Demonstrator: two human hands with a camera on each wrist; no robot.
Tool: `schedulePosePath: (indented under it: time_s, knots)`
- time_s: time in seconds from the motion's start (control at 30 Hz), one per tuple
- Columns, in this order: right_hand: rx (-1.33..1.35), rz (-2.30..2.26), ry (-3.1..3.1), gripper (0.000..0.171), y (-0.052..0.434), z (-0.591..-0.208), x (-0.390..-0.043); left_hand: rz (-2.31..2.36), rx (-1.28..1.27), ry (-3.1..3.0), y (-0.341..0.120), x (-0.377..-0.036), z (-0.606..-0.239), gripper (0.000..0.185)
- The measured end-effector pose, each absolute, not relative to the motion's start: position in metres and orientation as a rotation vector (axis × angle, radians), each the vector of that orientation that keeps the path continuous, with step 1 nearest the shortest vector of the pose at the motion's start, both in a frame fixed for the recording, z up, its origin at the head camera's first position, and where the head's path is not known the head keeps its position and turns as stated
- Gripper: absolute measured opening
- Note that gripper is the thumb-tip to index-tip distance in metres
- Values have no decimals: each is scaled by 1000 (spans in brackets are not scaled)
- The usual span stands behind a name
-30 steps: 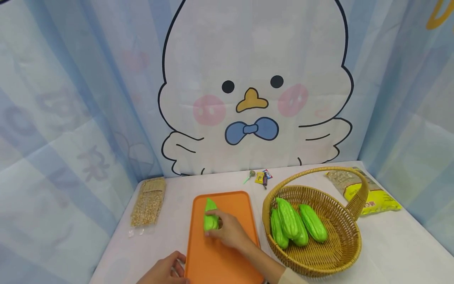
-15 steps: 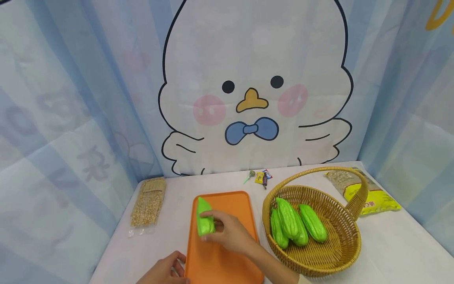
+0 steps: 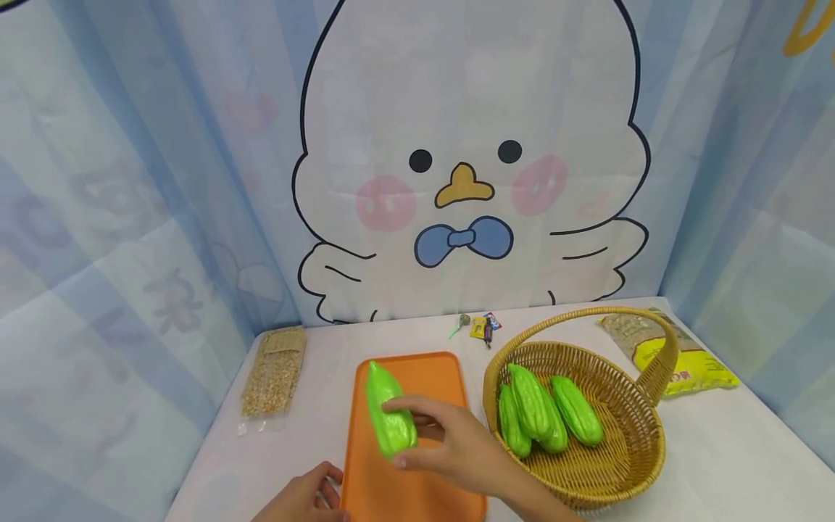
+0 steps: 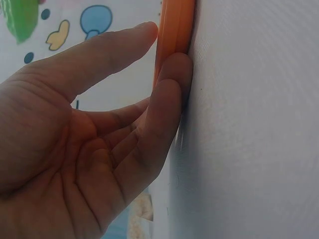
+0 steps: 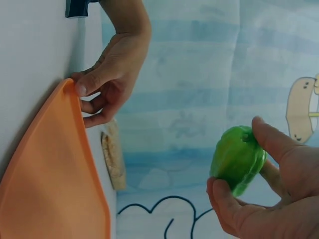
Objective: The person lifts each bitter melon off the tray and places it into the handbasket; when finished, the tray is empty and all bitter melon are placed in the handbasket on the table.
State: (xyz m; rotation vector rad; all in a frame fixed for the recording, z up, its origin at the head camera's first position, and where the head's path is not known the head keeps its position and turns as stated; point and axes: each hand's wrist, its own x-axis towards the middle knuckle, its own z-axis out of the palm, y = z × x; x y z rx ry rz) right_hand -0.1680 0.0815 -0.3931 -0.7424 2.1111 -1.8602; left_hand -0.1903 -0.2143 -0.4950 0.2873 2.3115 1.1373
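Note:
My right hand [image 3: 457, 449] holds a green bitter gourd [image 3: 389, 413] between thumb and fingers, lifted a little above the orange cutting board [image 3: 427, 373]. In the right wrist view the gourd [image 5: 238, 159] hangs clear of the board [image 5: 45, 174], gripped by the right hand [image 5: 269, 204]. At the board's near left corner my left hand [image 3: 303, 496] rests on the table. Its index fingertip presses the board's edge [image 4: 174, 25] and its thumb [image 4: 114, 45] reaches over it with loose fingers. The left hand [image 5: 112, 74] also shows in the right wrist view.
A wicker basket [image 3: 587, 493] with a handle stands right of the board and holds three more gourds [image 3: 541, 413]. A packet of grain [image 3: 274, 370] lies to the left, a yellow bag [image 3: 678, 362] at the back right, small wrappers [image 3: 483, 325] by the backdrop.
My right hand has lifted the gourd off the board and drawn it nearer and slightly right. The left hand has stayed at the board's corner.

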Motion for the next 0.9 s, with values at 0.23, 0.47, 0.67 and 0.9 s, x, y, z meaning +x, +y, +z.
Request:
schedulePosePath:
  time_s: [0.23, 0.47, 0.67, 0.9]
  knots:
    - [-739, -1866, 2103, 52, 122, -373, -143, 1160, 335, 2298, -216, -190, -495, 42]
    - [-531, -1719, 2268, 50, 168, -355, -118, 1189, 362, 2281, -217, -189, -494, 41]
    - [-573, -1728, 2152, 51, 213, -358, -101, 1191, 374, 2285, -217, -189, -493, 42]
    - [-672, -1696, 2134, 51, 265, -379, -93, 1192, 368, 2281, -217, -189, -496, 41]
